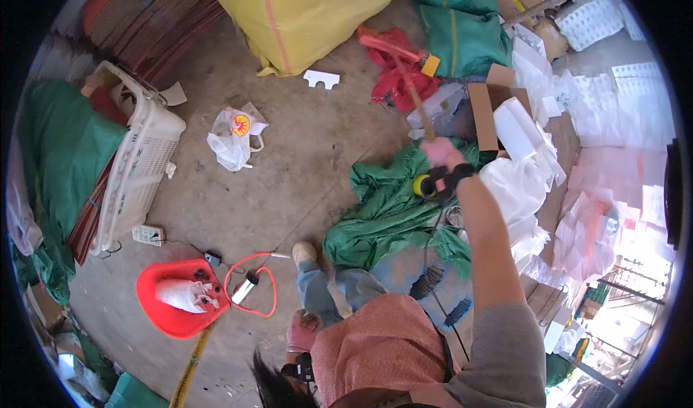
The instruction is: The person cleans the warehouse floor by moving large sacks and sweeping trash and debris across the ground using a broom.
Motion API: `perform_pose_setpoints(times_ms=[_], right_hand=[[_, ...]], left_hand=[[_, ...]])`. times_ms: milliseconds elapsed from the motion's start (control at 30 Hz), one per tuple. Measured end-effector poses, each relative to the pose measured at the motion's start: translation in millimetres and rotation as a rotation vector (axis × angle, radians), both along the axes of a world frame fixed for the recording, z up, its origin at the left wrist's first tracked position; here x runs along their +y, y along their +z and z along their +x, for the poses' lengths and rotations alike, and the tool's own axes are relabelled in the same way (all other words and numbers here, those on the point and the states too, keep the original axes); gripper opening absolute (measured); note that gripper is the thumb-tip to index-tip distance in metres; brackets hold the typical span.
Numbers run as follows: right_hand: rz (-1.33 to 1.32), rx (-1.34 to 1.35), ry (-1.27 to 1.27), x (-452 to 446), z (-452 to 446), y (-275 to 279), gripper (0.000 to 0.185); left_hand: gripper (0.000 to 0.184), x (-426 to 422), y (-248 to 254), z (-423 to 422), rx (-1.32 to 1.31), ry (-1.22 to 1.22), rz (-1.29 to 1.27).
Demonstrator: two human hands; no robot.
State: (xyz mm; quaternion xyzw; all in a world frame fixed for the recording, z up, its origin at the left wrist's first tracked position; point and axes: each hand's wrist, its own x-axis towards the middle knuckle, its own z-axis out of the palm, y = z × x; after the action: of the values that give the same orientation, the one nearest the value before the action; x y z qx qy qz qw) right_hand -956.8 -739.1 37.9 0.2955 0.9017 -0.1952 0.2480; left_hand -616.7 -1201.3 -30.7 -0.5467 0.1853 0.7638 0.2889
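Stick (417, 103) in the right hand (441, 150): clamping fingers around its near end, extending the arm far forward on the right, with the elbow looking nearly straight. Wearing a black strap (456, 180) at that wrist, just behind the grip. Slanting the stick away from the grip, forward and a little left, toward a red head (392, 44) over crumpled red material (406, 84); blurring too much there to tell contact. Passing a clear bag (449, 105) just ahead and right of the grip, with an open cardboard box (482, 118) farther right. Reaching above green fabric (382, 191), spreading behind and left of the grip. Holding the left hand (302, 332) low, well behind and left of the grip, near the lower leg; hiding its finger positions, so open or closed impossible to tell. Lying farther left of that hand, a red scoop (153, 292), cradling a pale bundle (180, 294).
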Motion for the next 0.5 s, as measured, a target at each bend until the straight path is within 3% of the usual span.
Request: perform_pose_setpoints(times_ms=[67,100,133,167,200,233,267,333,367,433,500], right_hand=[[0.033,-0.24,0.027,-38,22,-14,0.028],[0.087,-0.15,0.25,-53,47,-21,0.028],[0.032,-0.149,-0.005,-75,77,-13,0.025],[0.009,-0.116,-0.002,-74,123,-46,0.025],[-0.008,-0.104,0.152,-89,158,-20,0.027],[-0.084,-0.187,0.083,-86,205,-27,0.032],[-0.275,-0.229,-0.066,-96,227,17,0.028],[-0.235,-0.394,0.101,-97,294,57,0.03],[-0.252,-0.55,0.024,-98,316,77,0.029],[-0.45,-0.357,0.165,-94,357,115,0.031],[-0.466,-0.452,0.162,-102,368,151,0.034]], left_hand=[[0.021,1,8,-12,-0.054,-0.066,-0.032],[0.021,3,12,-16,-0.082,-0.097,-0.048],[0.022,-1,4,-12,-0.041,-0.057,0.016],[0.022,-8,-13,-1,0.002,-0.016,0.079],[0.023,-11,-24,5,0.043,0.024,0.142],[0.024,-8,-23,2,0.177,-0.221,0.038],[0.026,-3,-23,-2,0.309,-0.468,-0.069],[0.03,10,-23,-8,0.593,-0.836,-0.221],[0.032,19,-27,-9,0.746,-0.955,-0.265],[0.035,42,-26,-17,0.535,-0.851,0.013],[0.038,77,-21,-37,-0.199,-0.333,0.585]])
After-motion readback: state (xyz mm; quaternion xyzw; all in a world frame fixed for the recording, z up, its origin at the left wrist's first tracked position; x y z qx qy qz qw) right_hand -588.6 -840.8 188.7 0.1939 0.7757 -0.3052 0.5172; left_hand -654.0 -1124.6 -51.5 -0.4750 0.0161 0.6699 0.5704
